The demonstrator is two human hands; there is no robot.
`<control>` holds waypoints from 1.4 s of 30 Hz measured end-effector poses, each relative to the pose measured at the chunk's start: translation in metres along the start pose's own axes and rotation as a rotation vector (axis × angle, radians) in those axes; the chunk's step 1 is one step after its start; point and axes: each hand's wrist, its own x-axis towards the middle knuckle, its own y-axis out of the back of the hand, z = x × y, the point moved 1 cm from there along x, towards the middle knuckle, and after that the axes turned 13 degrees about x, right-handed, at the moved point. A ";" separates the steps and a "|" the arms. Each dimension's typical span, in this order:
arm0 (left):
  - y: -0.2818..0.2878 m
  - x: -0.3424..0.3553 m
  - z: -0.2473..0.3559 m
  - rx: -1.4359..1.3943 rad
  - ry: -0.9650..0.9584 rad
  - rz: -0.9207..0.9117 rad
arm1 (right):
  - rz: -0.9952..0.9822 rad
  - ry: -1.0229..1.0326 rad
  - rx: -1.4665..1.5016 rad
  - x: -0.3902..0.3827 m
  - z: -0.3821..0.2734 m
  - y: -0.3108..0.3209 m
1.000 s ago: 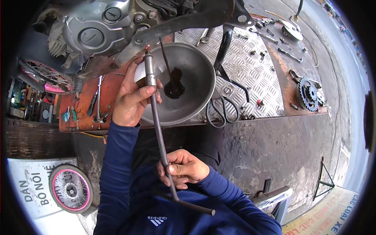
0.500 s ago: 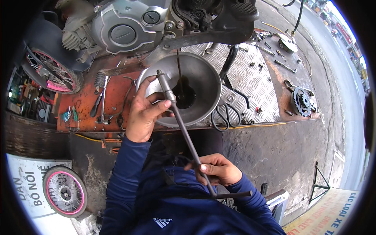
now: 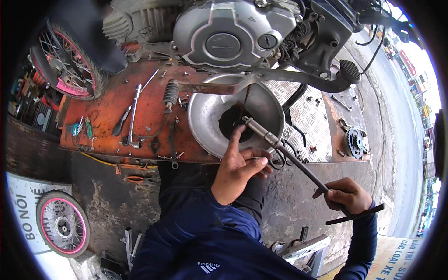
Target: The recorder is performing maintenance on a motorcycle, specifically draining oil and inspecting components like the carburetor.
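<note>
My right hand (image 3: 349,195) is closed around the shaft of a T-handle socket wrench (image 3: 303,169), close to its crossbar. The wrench slants up and left, with its socket end over the basin. My left hand (image 3: 237,173) is beside the socket, index finger stretched toward its tip and the other fingers loosely bent; whether the fingertip touches it I cannot tell. Below them a wide metal basin (image 3: 201,114) holds a pool of dark oil (image 3: 227,122). A thin dark stream runs into it from under the motorcycle engine (image 3: 233,32).
A foot pedal bar (image 3: 289,77) crosses above the basin. On the orange bench (image 3: 102,107) lie a socket wrench (image 3: 134,114), a screwdriver (image 3: 122,120) and a flat spanner (image 3: 172,144). A sprocket (image 3: 355,142) sits at the right. Pliers (image 3: 140,179) and a pink-rimmed wheel (image 3: 63,224) are lower left.
The wrench and both hands have shifted right relative to my body. My left hand has let go of the socket end, its index finger now extended. My view has turned, so the engine appears further right.
</note>
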 end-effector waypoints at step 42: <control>-0.009 0.016 -0.019 -0.092 0.004 -0.027 | 0.147 -0.064 -0.102 -0.011 -0.007 0.006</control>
